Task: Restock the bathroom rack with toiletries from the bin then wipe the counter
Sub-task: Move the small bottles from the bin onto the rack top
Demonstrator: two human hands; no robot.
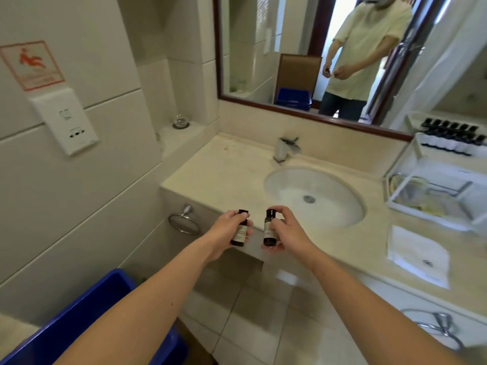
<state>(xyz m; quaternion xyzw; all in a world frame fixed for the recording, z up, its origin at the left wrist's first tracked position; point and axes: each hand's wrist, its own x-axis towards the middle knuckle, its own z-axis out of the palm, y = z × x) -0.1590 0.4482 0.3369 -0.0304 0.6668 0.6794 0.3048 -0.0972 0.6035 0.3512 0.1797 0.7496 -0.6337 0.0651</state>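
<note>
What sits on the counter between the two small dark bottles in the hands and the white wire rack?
In the head view, the oval white sink basin lies between the bottles and the rack.

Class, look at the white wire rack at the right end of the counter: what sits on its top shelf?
On the rack, a row of small dark-capped bottles lines the top shelf. Blur hides their labels, and the frame edge cuts off the row's right end.
</note>
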